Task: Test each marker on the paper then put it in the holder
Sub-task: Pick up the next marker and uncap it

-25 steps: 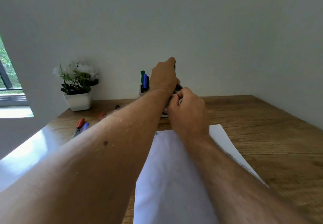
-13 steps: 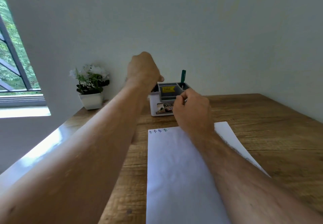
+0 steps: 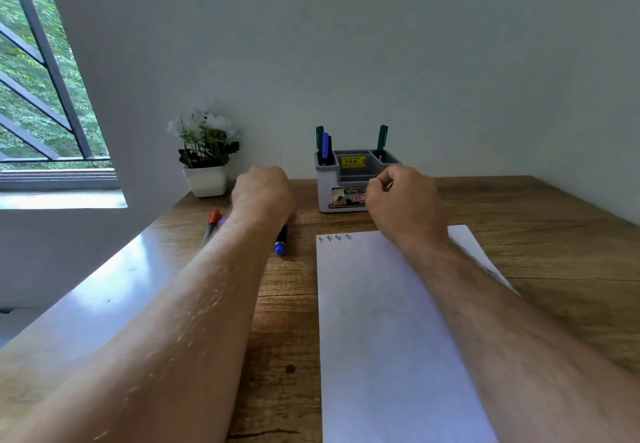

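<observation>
Holder (image 3: pixel 346 197) stands behind paper (image 3: pixel 388 321), plant (image 3: pixel 206 155) leftward.

Left hand (image 3: pixel 263 193) dropped from holder (image 3: pixel 341 190) to table markers (image 3: pixel 281 239).

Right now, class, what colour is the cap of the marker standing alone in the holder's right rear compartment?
Dark green; the marker shows best in the head view.

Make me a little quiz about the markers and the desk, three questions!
1. True or false: the paper already has small marks near its top edge.
2. How many markers stand in the holder? A) one B) four C) seven
3. What colour is the end of the marker lying beside the left hand?

Key: 1 true. 2 B: three at its left end, a green marker alone at its right end. 3 blue.
</observation>
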